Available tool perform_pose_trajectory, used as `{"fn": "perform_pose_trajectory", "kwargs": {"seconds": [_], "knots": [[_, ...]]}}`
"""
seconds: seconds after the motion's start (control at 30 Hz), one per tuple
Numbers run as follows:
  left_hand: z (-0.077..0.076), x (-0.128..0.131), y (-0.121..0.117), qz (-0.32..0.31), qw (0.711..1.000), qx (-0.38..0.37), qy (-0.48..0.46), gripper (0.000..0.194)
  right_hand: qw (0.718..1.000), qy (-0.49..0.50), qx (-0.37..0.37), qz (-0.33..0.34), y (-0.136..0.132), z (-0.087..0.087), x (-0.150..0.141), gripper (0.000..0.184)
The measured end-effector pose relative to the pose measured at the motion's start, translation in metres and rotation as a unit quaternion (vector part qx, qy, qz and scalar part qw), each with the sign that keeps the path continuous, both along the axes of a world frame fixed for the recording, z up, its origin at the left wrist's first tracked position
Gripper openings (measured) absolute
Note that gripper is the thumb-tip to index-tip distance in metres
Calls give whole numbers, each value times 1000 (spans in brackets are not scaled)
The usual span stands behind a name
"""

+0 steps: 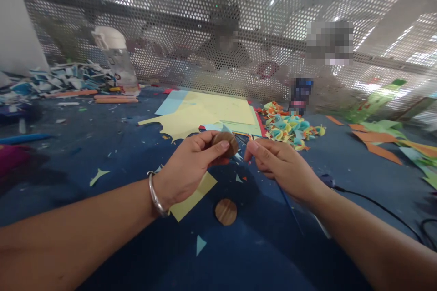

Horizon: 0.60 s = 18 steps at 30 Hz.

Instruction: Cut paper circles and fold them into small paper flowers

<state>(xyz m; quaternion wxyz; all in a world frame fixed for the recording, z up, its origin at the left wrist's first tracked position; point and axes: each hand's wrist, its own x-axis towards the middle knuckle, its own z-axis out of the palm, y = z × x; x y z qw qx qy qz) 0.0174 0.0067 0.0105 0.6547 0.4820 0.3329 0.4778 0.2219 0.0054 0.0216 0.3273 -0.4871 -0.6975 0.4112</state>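
Observation:
My left hand (pixel 186 168), with a silver bangle at its wrist, pinches a round brown wooden-looking disc (pixel 229 142) between thumb and fingers. Just right of the disc, my right hand (pixel 278 161) is closed in a pinch. Something thin and dark seems to stick out from its fingertips towards the disc, too small to name. A second brown disc (pixel 226 212) lies flat on the table below the hands. Partly under my left wrist is a yellow paper piece (pixel 198 195). A thin blue stick (pixel 290 209) runs below my right hand; whether it is held I cannot tell.
Yellow paper sheets (pixel 218 107) lie behind the hands, beside a pile of small coloured paper pieces (pixel 290 125). A clear bottle (pixel 121 66) stands at the back left near white and blue scraps (pixel 68 79). Orange strips (pixel 375 137) and a black cable (pixel 375 200) lie right.

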Motion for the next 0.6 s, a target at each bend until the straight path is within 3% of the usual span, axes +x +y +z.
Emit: {"fn": "perform_pose_trajectory", "kwargs": {"seconds": [0.23,0.6], "knots": [[0,-1,-1,2,999,22,36,9,998,-34,52,18,-1,4,2,52],[-4,-9,4,-75,988,80,113,19,994,-80,65,30,0,10,2,47]]}}
